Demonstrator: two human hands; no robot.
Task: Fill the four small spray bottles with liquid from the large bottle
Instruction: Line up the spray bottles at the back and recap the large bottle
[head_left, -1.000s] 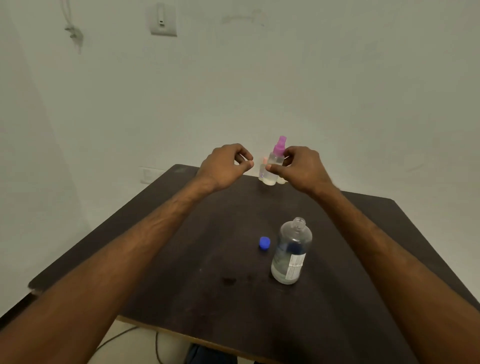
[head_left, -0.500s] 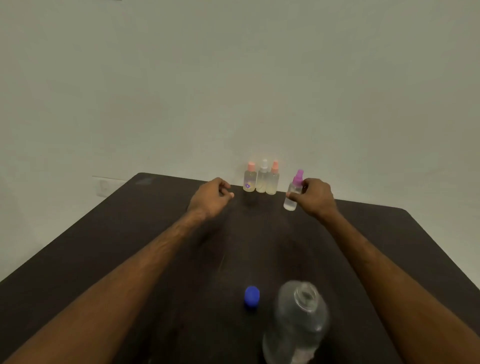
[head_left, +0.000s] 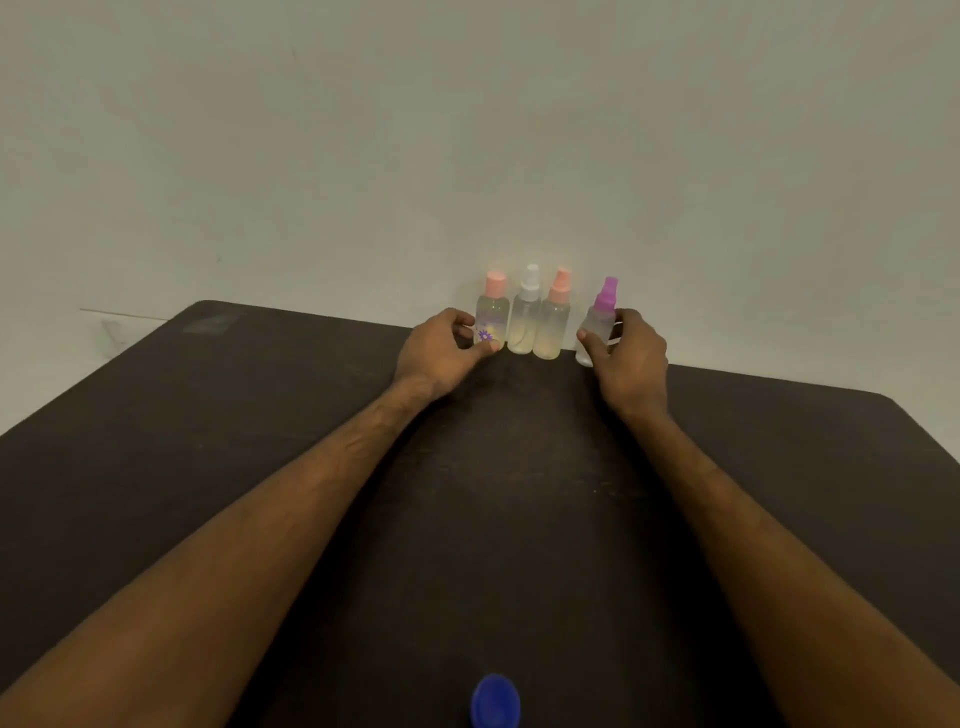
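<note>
Right hand (head_left: 631, 358) grips the purple-capped spray bottle (head_left: 601, 317) upright at the table's (head_left: 260, 415) far edge, just right of three other spray bottles (head_left: 524, 322) in a row. My left hand (head_left: 441, 351) curls beside the flower-labelled bottle (head_left: 491, 319), thumb touching it; whether it grips, I cannot tell.

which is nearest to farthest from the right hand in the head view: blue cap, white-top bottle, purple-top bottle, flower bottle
1. purple-top bottle, in the right hand's grip
2. white-top bottle, middle of the row, to the hand's left
3. flower bottle, the row's left end
4. blue cap, close to the person, at the view's bottom
</note>
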